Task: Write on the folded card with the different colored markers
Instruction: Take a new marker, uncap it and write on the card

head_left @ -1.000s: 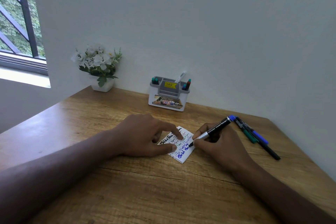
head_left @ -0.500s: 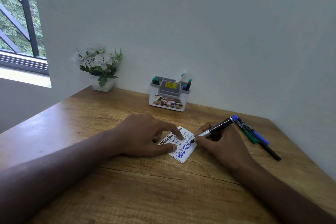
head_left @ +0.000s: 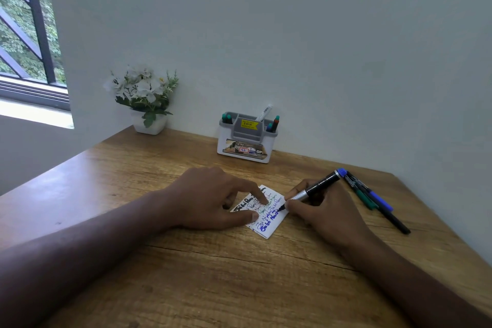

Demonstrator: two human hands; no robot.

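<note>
A small white folded card [head_left: 269,217] lies on the wooden table [head_left: 213,274], covered with lines of black, green and blue writing. My left hand [head_left: 213,200] presses flat on its left part, index fingertip and thumb on the paper. My right hand [head_left: 322,210] grips a black marker with a blue end cap [head_left: 316,188]; its tip touches the card's right edge at the end of the bold blue line. Three loose markers [head_left: 372,200], one green, one blue and one black, lie to the right of my right hand.
A white and grey pen holder [head_left: 246,141] with several markers stands against the back wall. A white pot of white flowers [head_left: 145,98] sits at the back left. The wall runs close along the table's right side. A window is at far left.
The marker tip has travelled along the bold blue line toward the card's right edge, and my right hand shifted slightly with it. My left hand stays pressed on the card.
</note>
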